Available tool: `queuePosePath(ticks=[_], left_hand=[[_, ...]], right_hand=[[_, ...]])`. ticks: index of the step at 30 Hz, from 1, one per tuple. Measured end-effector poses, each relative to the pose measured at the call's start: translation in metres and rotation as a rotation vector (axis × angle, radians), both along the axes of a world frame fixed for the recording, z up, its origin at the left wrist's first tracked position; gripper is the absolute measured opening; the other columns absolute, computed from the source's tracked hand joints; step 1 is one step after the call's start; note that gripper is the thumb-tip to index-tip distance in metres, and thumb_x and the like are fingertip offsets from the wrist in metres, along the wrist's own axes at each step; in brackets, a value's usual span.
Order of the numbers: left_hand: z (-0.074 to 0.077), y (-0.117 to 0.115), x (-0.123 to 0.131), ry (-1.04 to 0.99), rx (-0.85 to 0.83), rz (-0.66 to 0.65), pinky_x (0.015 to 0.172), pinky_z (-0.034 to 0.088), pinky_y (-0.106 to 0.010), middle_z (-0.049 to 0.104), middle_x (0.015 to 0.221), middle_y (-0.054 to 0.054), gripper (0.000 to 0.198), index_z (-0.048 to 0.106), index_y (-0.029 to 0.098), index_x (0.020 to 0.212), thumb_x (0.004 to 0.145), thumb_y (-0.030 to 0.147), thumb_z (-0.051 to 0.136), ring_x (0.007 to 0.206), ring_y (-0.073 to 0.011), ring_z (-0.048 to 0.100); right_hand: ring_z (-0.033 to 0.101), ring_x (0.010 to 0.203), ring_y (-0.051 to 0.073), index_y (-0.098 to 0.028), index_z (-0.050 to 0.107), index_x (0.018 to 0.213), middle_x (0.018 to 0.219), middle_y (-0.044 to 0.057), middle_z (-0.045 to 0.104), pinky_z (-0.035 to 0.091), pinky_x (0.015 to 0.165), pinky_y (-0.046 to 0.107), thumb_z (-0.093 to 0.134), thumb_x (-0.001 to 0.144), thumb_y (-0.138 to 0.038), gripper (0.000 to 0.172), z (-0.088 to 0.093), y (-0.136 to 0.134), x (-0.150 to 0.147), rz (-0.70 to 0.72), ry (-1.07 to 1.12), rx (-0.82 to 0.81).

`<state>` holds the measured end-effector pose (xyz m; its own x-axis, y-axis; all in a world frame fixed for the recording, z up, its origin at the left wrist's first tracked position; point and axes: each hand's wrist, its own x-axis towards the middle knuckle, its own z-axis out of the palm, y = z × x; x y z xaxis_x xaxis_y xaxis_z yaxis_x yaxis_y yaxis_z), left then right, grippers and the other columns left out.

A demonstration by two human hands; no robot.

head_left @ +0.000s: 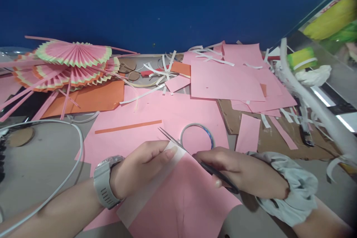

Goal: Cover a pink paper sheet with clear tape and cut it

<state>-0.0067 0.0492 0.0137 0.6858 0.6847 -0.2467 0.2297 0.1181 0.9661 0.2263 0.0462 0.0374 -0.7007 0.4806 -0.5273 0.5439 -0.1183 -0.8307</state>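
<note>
My left hand (141, 169), with a grey watch on its wrist, lies with closed fingers on the white strip along the edge of a pink paper sheet (184, 202) and holds it. My right hand (242, 173), in a grey gathered sleeve, grips black-handled scissors (178, 144). The thin blades point up and to the left along the sheet's top edge, next to my left fingertips. A tape ring (197, 134) lies just beyond the blades on more pink paper.
Folded pink paper fans (69, 65) and an orange sheet (89, 98) lie at the far left. Pink sheets, white paper strips and cardboard (276, 137) cover the far right. A white cable (69, 148) curves across the left. A white tube (312, 100) slants at right.
</note>
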Motion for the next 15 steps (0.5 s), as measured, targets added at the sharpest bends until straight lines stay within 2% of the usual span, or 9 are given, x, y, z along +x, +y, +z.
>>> queuePosePath(ticks=[6, 15], left_hand=[[0.0012, 0.0002, -0.0002, 0.011, 0.01, 0.006, 0.052, 0.027, -0.021, 0.034, 0.063, 0.006, 0.032, 0.037, 0.019, 0.067, 0.096, 0.032, 0.032, 0.057, -0.0082, 0.027], [0.0012, -0.0008, -0.0006, 0.04, -0.003, 0.01, 0.051, 0.028, -0.021, 0.032, 0.063, 0.006, 0.034, 0.034, 0.019, 0.065, 0.095, 0.034, 0.031, 0.057, -0.0084, 0.027]], right_hand=[[0.042, 0.058, 0.008, -0.02, 0.034, 0.068, 0.062, -0.006, 0.037, 0.035, 0.054, 0.018, 0.038, 0.075, -0.007, 0.015, 0.0007, -0.0001, -0.0001, -0.021, 0.004, -0.033], [0.044, 0.055, 0.008, -0.021, 0.031, 0.067, 0.061, -0.006, 0.039, 0.041, 0.057, 0.02, 0.034, 0.078, -0.008, 0.017, -0.0017, -0.0037, 0.001, -0.042, 0.018, 0.035]])
